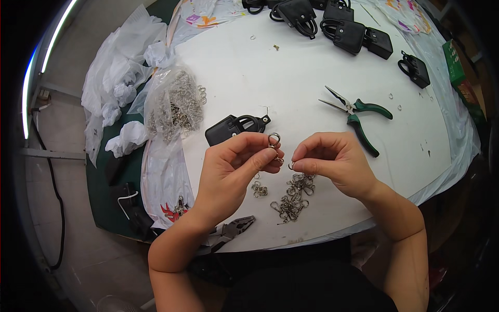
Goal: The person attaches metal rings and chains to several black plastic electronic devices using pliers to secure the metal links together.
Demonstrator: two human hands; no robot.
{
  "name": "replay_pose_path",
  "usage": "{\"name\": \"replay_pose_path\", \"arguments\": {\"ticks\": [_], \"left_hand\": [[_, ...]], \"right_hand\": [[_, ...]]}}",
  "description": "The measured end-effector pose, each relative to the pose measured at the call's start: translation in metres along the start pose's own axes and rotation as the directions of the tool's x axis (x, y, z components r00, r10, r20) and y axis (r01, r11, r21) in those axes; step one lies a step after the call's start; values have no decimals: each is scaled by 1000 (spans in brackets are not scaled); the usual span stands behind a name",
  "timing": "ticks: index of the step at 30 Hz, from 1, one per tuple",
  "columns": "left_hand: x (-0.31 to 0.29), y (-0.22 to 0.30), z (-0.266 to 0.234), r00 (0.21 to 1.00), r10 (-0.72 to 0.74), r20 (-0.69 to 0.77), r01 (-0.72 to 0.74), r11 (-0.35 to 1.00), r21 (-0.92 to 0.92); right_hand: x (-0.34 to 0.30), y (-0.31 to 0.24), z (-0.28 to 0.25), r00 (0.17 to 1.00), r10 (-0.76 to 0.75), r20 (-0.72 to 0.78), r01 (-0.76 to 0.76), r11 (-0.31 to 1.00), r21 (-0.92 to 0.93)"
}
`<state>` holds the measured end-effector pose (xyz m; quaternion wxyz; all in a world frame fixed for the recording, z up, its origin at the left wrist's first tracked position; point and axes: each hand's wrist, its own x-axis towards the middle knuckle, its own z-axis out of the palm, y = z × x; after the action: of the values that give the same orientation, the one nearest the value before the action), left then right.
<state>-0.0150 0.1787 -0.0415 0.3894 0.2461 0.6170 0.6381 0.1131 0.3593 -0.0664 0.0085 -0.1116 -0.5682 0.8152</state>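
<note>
I see the left hand (234, 166) pinching a silver metal swivel clasp (273, 140) and the right hand (332, 161) pinching a small metal ring (291, 166), both just above the heap of silver clasps (293, 197) on the white worktop (291, 78).

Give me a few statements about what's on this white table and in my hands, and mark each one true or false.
1. The left hand pinches a small metal clasp in its fingers. True.
2. The green-handled pliers are in the right hand. False: they lie on the white table, beyond that hand.
3. A pile of loose metal clasps lies below the hands. True.
4. The clear plastic bag of metal parts sits to the right of the pliers. False: it lies far to their left.
5. Several small black pouches lie at the table's far edge. True.
</note>
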Motion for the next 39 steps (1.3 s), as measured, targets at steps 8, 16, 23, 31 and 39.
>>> {"name": "replay_pose_path", "arguments": {"ticks": [8,16,23,31,39], "left_hand": [[-8,2,5,1000,23,9,-24,999,32],[-11,3,-12,982,183,54,-190,955,227],[12,-12,-54,962,269,-41,-94,472,877],[-13,-6,-27,996,40,-77,-14,949,314],[-32,-1,-7,986,162,-40,-131,903,410]], "right_hand": [[0,5,5,1000,3,22,-3,999,36],[-1,7,3,994,-46,-96,41,998,-55],[6,11,-4,944,-325,-58,311,934,-173],[-1,9,9,987,-149,60,146,988,50],[-7,8,18,868,-456,196,496,778,-386]]}}
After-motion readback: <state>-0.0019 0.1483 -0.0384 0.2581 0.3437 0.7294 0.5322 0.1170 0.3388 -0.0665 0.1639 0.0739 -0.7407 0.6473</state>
